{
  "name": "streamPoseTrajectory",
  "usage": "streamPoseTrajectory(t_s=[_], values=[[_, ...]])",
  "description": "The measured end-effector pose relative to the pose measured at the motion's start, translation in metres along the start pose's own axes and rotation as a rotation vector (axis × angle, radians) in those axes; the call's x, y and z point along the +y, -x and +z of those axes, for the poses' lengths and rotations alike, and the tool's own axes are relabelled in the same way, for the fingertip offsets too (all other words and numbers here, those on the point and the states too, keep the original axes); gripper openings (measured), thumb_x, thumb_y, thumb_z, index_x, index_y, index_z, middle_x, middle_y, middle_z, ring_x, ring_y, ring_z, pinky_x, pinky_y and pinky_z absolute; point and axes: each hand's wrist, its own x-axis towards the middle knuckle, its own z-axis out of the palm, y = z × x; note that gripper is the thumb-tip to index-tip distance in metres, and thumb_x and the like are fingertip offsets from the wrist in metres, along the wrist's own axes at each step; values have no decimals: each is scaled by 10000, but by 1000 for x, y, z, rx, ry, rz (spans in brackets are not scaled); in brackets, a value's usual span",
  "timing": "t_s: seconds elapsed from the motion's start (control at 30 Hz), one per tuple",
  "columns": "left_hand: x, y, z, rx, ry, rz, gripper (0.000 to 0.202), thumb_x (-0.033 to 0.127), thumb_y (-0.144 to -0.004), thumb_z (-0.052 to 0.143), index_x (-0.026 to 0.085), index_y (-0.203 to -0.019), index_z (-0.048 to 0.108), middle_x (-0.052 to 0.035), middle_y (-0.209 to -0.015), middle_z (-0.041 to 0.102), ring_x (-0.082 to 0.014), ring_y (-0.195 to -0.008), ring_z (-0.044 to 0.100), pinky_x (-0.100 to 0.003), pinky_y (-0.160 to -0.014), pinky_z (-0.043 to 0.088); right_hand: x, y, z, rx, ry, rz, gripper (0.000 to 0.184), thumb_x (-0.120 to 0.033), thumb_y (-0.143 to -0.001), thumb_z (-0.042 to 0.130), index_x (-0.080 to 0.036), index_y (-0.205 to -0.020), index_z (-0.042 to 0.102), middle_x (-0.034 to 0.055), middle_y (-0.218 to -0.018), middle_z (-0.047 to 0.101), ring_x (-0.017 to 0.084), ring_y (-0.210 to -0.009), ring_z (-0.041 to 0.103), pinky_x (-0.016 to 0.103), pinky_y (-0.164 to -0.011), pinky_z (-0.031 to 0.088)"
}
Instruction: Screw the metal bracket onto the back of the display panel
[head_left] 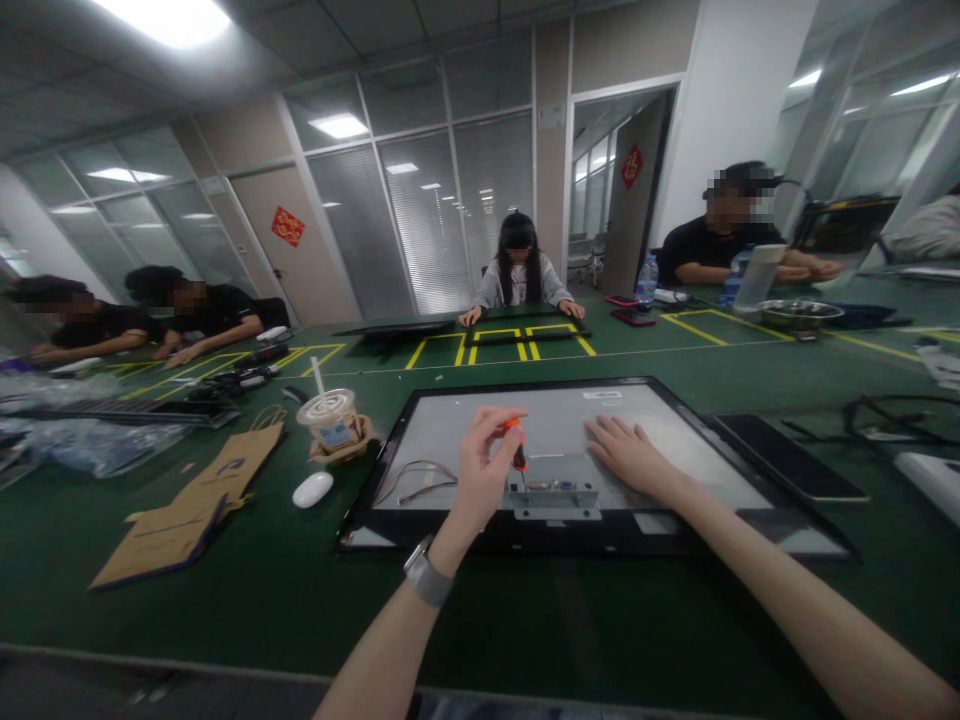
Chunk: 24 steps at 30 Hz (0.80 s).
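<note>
A flat monitor panel [420,430] with a black frame lies back side up on the green table in front of me. My left hand [484,455], with a watch on the wrist, grips an orange and black screwdriver [519,458]. The screwdriver stands nearly upright, its tip down at the left part of a metal bracket [559,497] with ports near the panel's front edge. My right hand [626,455] rests flat on the panel's grey back, fingers spread, right of the bracket. Thin cables [420,480] lie on the panel at the left.
To the left are an iced drink [328,418] in a cardboard holder, a white earbud case [313,490] and a brown paper bag [195,500]. A dark tablet-like slab [787,457] lies right of the panel. Several people sit around the table; the one opposite holds a black frame [491,340].
</note>
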Motion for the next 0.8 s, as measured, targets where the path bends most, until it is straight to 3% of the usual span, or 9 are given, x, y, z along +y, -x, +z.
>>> streamPoseTrajectory(t_s=[0.13, 0.2, 0.47, 0.67, 0.8], values=[[3, 2, 0, -32, 19, -33, 285, 289, -976, 469, 204, -1137, 687, -89, -1119, 650, -189, -978, 623, -316, -873, 496, 0, 0, -1, 15, -12, -9, 569, -395, -985, 212, -193, -1458, 453, 171, -1515, 434, 352, -1383, 376, 597, -1066, 338], [3, 3, 1, -44, 52, -48, 293, 294, -980, 463, 205, -1171, 667, -97, -1152, 656, -193, -981, 640, -318, -857, 509, 0, 1, -1, 1, -10, -1, 580, -400, -985, 205, -178, -1464, 446, 178, -1520, 424, 357, -1386, 372, 596, -1071, 332], [-3, 2, 2, 28, -29, 28, 196, 302, -895, 624, 201, -1035, 718, -53, -941, 589, -154, -843, 579, -266, -778, 498, 1, 0, 0, 0, -19, 3, 576, -428, -986, 204, -218, -1470, 438, 160, -1527, 421, 349, -1394, 365, 599, -1071, 328], [2, 3, 1, 46, -25, 1, 276, 287, -977, 466, 201, -1085, 705, -79, -1059, 643, -178, -938, 605, -304, -861, 480, -1, 1, -3, -19, -6, -1, 599, -404, -991, 181, -152, -1476, 427, 185, -1535, 399, 361, -1401, 346, 588, -1076, 329], [2, 3, 2, 9, 46, -48, 282, 286, -975, 475, 191, -1160, 666, -87, -1061, 667, -175, -913, 630, -309, -839, 501, -1, 0, -1, -4, 5, -5, 584, -398, -985, 200, -170, -1464, 443, 180, -1522, 422, 356, -1388, 370, 596, -1071, 332]])
